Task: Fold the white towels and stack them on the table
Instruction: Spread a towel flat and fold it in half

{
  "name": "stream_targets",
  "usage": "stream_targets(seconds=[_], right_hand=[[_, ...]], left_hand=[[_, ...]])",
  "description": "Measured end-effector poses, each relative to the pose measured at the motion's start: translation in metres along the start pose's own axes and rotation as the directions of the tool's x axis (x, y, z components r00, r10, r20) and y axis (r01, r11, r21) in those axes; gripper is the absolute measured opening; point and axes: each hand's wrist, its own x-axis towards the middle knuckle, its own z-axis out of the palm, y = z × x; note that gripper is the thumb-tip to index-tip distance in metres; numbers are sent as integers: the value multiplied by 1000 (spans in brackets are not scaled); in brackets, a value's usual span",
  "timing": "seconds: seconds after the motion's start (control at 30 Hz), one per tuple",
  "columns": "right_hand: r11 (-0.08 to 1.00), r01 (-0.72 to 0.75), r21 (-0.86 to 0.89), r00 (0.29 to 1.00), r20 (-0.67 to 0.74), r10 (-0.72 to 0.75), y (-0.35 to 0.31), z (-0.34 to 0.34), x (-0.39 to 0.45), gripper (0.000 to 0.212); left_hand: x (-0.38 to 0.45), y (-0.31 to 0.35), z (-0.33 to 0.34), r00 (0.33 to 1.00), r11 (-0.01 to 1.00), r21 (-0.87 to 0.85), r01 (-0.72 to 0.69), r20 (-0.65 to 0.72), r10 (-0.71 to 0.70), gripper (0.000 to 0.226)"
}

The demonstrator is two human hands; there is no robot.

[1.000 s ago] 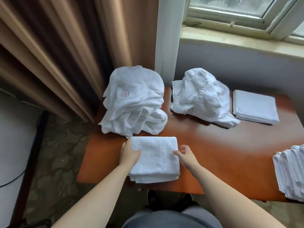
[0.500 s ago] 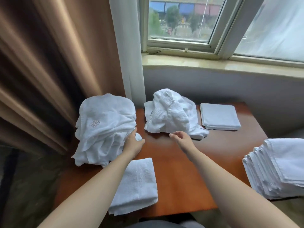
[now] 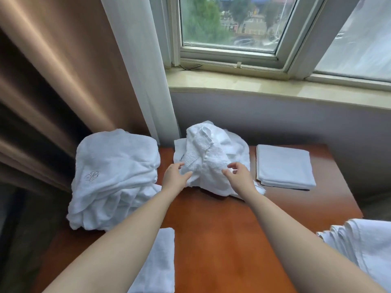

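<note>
Lying crumpled, the white towel heap [image 3: 213,159] shows terry texture.

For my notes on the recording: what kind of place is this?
Probably a hotel room or its housekeeping corner: a heap of white towels bearing an embroidered emblem, a neat stack of folded cloths on a wooden table, and heavy brown curtains beside the window.
</note>
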Motion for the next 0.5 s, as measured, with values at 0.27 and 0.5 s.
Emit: stream_targets(seconds=[0.27, 0.5], right_hand=[[914, 213, -344, 975, 132, -177, -10, 19, 51, 64], [754, 169, -634, 984, 69, -163, -27, 49, 60, 89]], left_hand=[[53, 10, 28, 997, 983, 165, 79, -2, -80, 68], [61, 1, 31, 990, 974, 217, 68, -132, -39, 48]])
